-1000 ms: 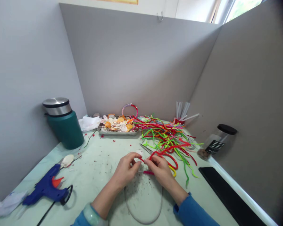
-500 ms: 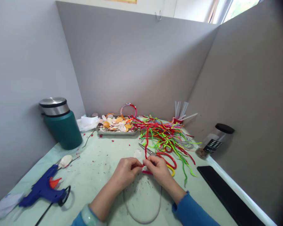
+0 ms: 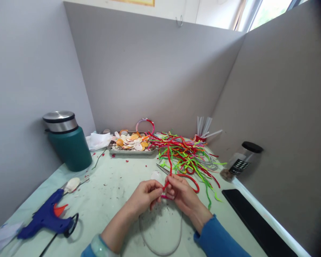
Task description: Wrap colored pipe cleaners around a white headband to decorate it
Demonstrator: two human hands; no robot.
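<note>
Left hand (image 3: 146, 195) and right hand (image 3: 184, 194) each pinched on red pipe cleaner (image 3: 170, 166), held above table (image 3: 117, 192), free length extending away from person. Grey loop (image 3: 162, 254) below hands. Scissors (image 3: 163, 169) just beyond. Farther off: pipe-cleaner pile (image 3: 187, 157), shell tray (image 3: 131, 152). Glue gun (image 3: 46, 216) far left.

One head-worn view from close above the table (image 3: 112, 200), forward and downward.

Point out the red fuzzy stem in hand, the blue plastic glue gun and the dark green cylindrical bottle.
Red fuzzy stem (image 3: 171, 167): head view, its upright stretch.
Blue plastic glue gun (image 3: 48, 215): head view, its main body.
Dark green cylindrical bottle (image 3: 71, 148): head view, its side wall.
</note>
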